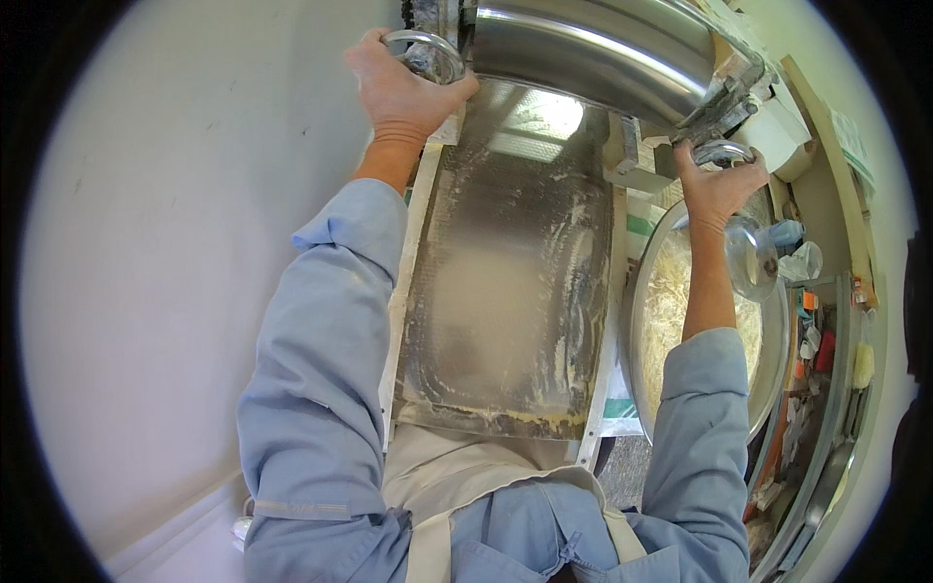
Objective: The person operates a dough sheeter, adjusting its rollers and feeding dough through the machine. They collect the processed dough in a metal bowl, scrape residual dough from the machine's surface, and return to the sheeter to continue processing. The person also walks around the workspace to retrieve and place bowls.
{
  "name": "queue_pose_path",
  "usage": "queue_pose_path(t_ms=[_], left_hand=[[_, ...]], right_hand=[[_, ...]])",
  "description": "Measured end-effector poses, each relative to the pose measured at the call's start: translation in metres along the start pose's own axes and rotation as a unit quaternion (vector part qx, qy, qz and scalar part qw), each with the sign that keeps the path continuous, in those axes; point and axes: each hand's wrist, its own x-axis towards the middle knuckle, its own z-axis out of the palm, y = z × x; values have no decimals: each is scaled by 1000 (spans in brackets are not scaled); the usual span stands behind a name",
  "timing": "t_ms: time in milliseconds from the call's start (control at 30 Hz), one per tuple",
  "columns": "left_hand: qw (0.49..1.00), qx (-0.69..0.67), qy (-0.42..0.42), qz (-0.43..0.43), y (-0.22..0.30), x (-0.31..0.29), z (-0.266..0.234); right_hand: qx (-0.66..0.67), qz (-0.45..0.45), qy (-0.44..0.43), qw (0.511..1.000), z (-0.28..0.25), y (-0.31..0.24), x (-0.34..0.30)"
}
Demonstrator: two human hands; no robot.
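My left hand (pixel 408 97) is closed round a metal ring handwheel (pixel 428 39) at the left end of a dough rolling machine. Farther right, my right hand (pixel 717 189) grips a matching ring handwheel (pixel 724 149) at the machine's other end. Between them lies a large shiny steel roller (pixel 583 49). Below the roller a flat metal feed tray (pixel 491 301) slopes toward my apron, dusted with flour and with pale dough bits along its near edge. No dough sheet shows on the tray or the roller. My fingers partly hide both wheels.
Under my right forearm stands a wide metal bowl (pixel 637 335) of pale yellow, crumbly dough or flour. A clear plastic container (pixel 751 257) sits at its edge. Cluttered shelves (pixel 797 389) line the right side. A plain white wall (pixel 175 243) rises close on the left.
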Motion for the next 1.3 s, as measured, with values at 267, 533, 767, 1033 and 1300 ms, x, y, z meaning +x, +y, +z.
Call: queue_pose_path(t_ms=[267, 533, 767, 1033, 1300], left_hand=[[999, -15, -29, -27, 1, -1, -1], [996, -2, -14, -89, 8, -3, 1], [996, -33, 6, -83, 8, -4, 1], [998, -32, 40, 19, -11, -4, 17], [996, -79, -16, -23, -12, -4, 15]], right_hand=[[5, 19, 8, 1000, 2, 1, 0], [-25, 26, 19, 999, 2, -3, 2], [10, 84, 17, 996, 9, -3, 0], [30, 93, 29, 995, 22, 1, -9], [99, 123, 1, 987, 6, -1, -8]])
